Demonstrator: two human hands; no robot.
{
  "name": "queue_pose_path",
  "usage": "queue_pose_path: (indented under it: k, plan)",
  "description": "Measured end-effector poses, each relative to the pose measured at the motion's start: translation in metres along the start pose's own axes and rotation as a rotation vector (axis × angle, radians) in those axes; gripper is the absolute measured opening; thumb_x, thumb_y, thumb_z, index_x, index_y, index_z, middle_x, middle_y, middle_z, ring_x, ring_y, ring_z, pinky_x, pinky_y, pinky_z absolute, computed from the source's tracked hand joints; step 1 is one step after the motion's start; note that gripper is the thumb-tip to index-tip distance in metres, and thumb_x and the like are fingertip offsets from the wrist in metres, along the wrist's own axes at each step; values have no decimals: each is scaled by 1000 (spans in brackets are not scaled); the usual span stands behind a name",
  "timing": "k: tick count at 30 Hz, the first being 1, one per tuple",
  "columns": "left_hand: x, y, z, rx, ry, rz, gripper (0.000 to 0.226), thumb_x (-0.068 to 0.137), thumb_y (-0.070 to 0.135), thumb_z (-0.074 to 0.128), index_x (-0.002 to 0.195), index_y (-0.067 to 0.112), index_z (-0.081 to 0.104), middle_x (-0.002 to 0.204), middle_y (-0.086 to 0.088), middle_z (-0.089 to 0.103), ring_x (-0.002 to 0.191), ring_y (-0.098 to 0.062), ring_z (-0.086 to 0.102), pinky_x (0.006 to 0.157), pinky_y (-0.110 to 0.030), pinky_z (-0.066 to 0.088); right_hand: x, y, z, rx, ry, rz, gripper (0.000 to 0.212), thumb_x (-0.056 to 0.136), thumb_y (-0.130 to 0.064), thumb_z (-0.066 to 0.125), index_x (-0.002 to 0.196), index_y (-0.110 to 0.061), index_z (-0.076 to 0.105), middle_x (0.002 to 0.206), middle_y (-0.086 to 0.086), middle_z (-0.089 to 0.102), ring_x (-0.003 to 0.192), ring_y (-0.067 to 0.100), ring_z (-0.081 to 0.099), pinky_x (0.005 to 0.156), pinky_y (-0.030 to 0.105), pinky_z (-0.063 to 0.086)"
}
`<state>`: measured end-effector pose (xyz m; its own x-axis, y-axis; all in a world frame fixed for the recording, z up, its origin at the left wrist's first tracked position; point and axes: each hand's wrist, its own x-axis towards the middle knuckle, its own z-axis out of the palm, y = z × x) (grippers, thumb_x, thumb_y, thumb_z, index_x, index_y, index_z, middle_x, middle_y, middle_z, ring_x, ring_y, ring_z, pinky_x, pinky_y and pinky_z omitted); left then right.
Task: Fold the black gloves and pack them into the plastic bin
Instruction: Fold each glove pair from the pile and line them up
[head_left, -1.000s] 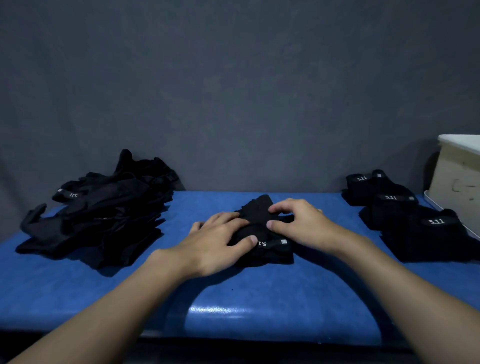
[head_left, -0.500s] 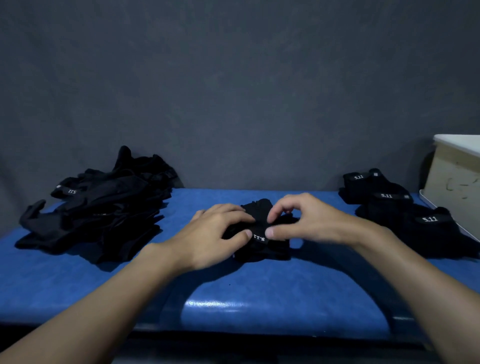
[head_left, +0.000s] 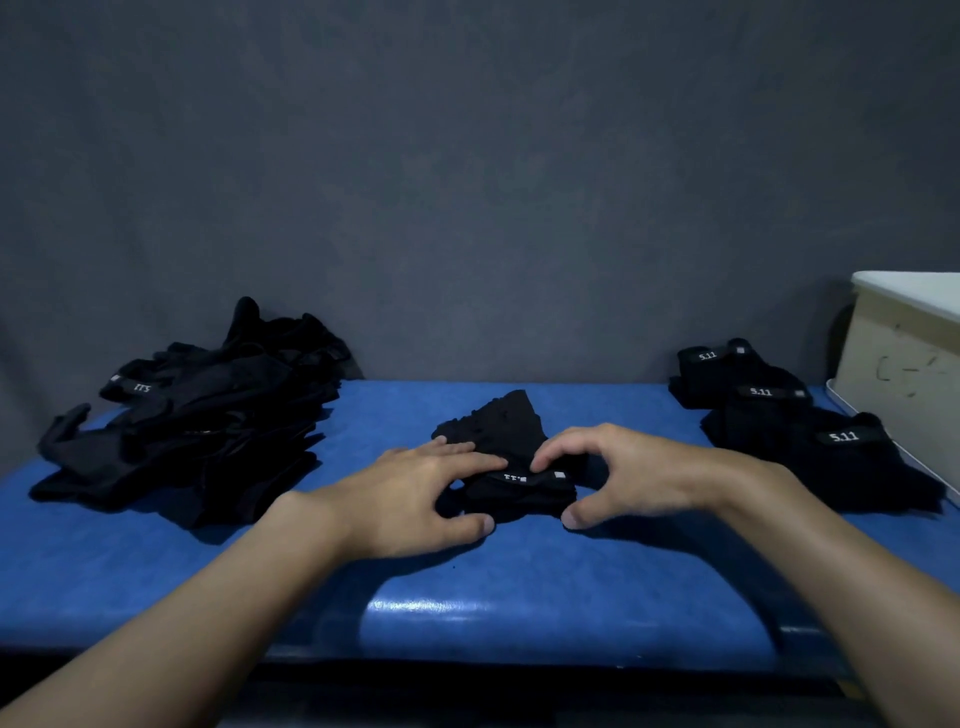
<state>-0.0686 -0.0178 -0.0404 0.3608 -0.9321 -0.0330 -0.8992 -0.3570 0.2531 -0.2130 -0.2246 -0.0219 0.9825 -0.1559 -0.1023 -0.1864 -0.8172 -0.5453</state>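
Observation:
A black glove (head_left: 511, 436) lies in the middle of the blue table (head_left: 519, 587), its cuff end with a white label folded toward me. My left hand (head_left: 415, 493) grips the folded end from the left, fingers on top and thumb at the front edge. From the right, my right hand (head_left: 634, 473) grips the same fold, fingers curled over the top and thumb at the front. The cream plastic bin (head_left: 904, 364) stands at the far right edge, partly cut off by the frame.
A loose pile of unfolded black gloves (head_left: 197, 415) covers the table's left side. Several folded gloves (head_left: 795, 426) with white labels lie at the right, just in front of the bin. A grey wall stands behind the table.
Both hands have shifted from the top of the glove to its sides, thumbs now at the front edge. The folded cuff with the label lies between them, and the glove's far end is uncovered.

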Motion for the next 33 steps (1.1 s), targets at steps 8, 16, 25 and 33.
queue_pose_path:
  k: [8,16,25,33]
  plan:
    - [1,-1,0,88,123,77,72,89,58,56,152,44,24,160,13,26,147,-5,21,119,-37,23,1,2,1,-73,-14,-5,53,73,-28,78,116,-49,56,121,-18,57,113,7,55,102,35,44]
    - [2,-4,-2,30,137,161,66,84,59,58,145,48,34,141,25,45,126,0,47,104,-31,44,-2,-2,2,-79,21,-59,36,90,-28,66,124,-39,60,123,-17,60,113,2,55,103,28,42]
    - [1,-2,0,34,207,145,70,84,56,63,146,43,33,135,15,54,119,-5,52,100,-29,44,-3,-3,3,6,91,-88,20,101,-17,47,112,-22,63,100,-10,65,91,-2,57,83,14,44]
    - [2,-2,0,2,286,137,28,103,39,41,129,34,52,103,11,67,88,-11,59,79,-35,48,-1,2,-1,149,106,-105,26,96,-28,59,122,-31,56,114,-7,66,110,9,61,102,34,46]
